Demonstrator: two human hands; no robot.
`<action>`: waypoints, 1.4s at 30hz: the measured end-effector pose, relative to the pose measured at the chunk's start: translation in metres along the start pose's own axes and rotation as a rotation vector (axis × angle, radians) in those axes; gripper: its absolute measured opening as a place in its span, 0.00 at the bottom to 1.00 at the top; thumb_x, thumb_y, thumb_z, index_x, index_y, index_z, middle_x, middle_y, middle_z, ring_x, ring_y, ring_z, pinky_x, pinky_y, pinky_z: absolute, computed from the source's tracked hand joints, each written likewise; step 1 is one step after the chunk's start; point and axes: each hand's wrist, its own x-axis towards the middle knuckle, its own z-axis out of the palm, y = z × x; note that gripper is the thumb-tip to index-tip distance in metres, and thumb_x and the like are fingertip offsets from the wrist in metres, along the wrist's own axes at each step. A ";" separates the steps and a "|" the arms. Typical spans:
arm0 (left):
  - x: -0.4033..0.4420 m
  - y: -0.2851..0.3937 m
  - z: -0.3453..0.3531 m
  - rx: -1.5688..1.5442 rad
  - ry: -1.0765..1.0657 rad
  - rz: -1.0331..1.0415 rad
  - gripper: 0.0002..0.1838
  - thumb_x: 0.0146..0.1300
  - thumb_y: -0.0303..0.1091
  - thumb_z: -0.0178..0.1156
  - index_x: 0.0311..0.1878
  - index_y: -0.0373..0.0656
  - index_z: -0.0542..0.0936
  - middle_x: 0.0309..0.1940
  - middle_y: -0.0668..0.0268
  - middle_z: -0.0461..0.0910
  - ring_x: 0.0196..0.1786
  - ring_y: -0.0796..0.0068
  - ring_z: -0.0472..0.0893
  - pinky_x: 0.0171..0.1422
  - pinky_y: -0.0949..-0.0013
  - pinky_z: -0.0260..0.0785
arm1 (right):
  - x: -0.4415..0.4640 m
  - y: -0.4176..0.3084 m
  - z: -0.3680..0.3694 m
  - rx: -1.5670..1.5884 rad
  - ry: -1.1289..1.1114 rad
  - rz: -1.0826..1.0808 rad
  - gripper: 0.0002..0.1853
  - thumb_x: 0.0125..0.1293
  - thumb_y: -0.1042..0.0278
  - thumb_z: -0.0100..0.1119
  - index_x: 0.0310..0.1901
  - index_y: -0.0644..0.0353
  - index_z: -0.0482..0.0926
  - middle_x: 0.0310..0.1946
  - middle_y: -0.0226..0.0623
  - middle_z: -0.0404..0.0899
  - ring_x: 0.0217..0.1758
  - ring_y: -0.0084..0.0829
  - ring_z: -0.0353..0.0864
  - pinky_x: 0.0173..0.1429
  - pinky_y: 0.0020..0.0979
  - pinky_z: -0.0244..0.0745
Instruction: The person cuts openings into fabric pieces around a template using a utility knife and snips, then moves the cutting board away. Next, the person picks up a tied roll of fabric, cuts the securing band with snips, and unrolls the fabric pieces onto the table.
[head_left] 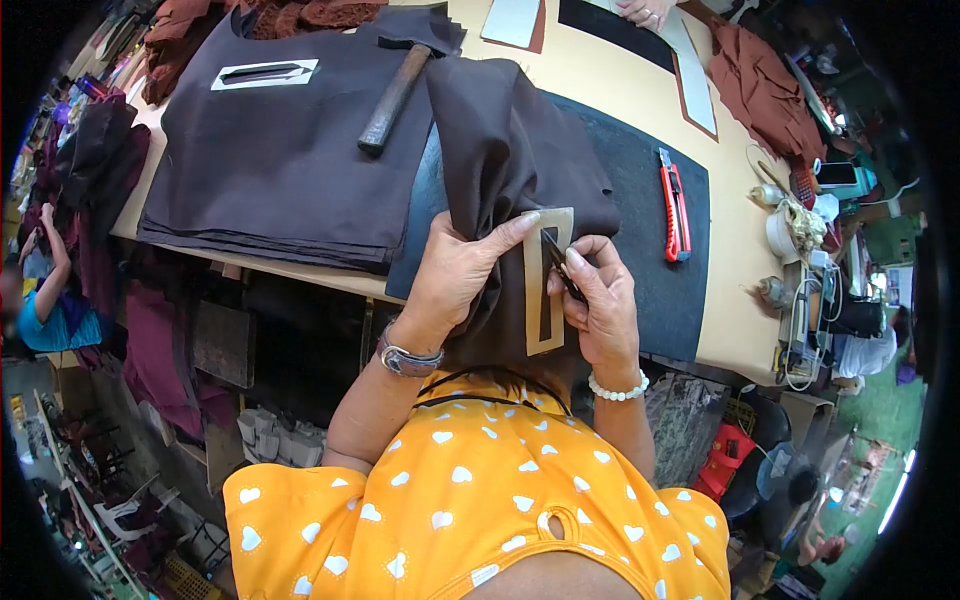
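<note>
Dark brown fabric hangs over the table's front edge, bunched under my left hand. That hand grips the fabric, its thumb pressed on the top of a tan rectangular frame with a narrow slot. My right hand is closed around a small dark pointed tool, whose tip lies at the upper part of the slot. Beneath the fabric is a dark blue mat. Left of it, a stack of dark brown pieces carries a white slotted piece.
A hammer lies on the stack, and a red cutter on the mat. Rust-coloured cloth and a white pot are at the right. Another person's hand rests at the far edge. A co-worker is at the left.
</note>
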 end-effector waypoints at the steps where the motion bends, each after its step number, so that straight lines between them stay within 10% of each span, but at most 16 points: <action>1: 0.000 0.000 0.001 0.002 0.003 0.003 0.13 0.55 0.27 0.66 0.43 0.35 0.79 0.38 0.64 0.82 0.39 0.76 0.81 0.45 0.73 0.74 | 0.000 0.001 0.000 0.006 0.001 -0.002 0.09 0.65 0.67 0.57 0.41 0.56 0.67 0.24 0.34 0.77 0.13 0.09 0.56 0.16 0.13 0.47; 42: -0.013 -0.041 0.033 -0.062 0.209 0.244 0.07 0.63 0.32 0.60 0.36 0.36 0.79 0.29 0.70 0.81 0.28 0.86 0.76 0.31 0.79 0.68 | -0.027 0.034 0.022 0.076 0.272 -0.176 0.08 0.71 0.62 0.48 0.41 0.54 0.62 0.25 0.30 0.72 0.13 0.10 0.56 0.16 0.14 0.50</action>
